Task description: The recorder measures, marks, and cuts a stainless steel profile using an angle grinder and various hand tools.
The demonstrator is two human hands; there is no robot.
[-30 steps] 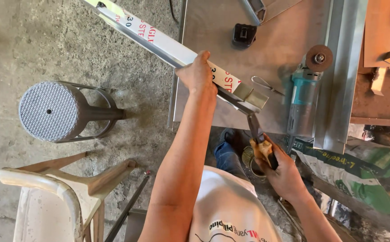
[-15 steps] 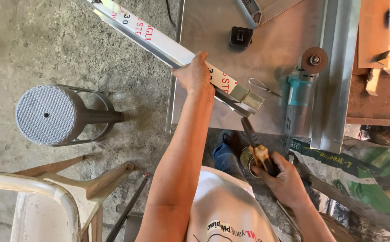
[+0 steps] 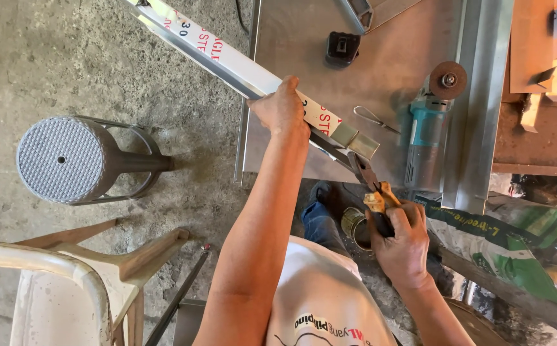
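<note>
My left hand (image 3: 283, 107) grips a long metal channel (image 3: 227, 56) with a white printed face, which runs from the upper left down to its cut end (image 3: 361, 142) over the metal sheet table (image 3: 393, 38). My right hand (image 3: 403, 240) is closed on the yellow handles of tin snips (image 3: 369, 182). The dark blades of the snips reach up under the channel's lower edge, near its cut end.
A teal angle grinder (image 3: 429, 125) with a rust-coloured disc lies on the table to the right. A black battery (image 3: 342, 48) sits farther back. A grey round stool (image 3: 67, 159) and a white plastic chair (image 3: 54, 288) stand on the concrete floor at left. A green sack (image 3: 509, 250) lies at right.
My left hand has slid slightly up the channel. My right hand with the snips has shifted a little right, blades still under the channel's end.
</note>
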